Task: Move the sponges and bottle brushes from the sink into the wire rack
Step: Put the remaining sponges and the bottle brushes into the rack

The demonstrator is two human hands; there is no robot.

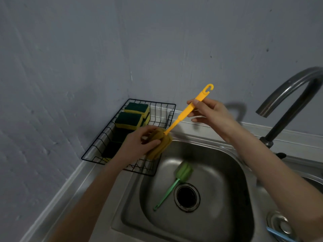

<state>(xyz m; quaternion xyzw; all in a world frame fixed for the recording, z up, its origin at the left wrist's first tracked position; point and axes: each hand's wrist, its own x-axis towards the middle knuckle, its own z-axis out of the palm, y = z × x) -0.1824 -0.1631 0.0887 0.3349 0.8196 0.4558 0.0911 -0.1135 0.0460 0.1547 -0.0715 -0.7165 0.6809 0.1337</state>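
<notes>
I hold a yellow bottle brush (181, 116) with both hands above the sink's back-left corner. My left hand (138, 144) squeezes its sponge head, and my right hand (208, 110) grips the upper handle below the hook. A green bottle brush (176, 180) lies in the steel sink (218, 165), its handle running beside the drain. The black wire rack (162, 105) stands left of the sink in the wall corner. Several yellow-and-green sponges (129, 119) lie in it, some partly hidden behind my left hand.
A dark curved faucet (288, 95) rises at the right over the basin. The drain (187, 197) sits mid-sink. A blue object (277, 234) pokes in at the bottom right near a round metal fitting. Grey walls close off the back and left.
</notes>
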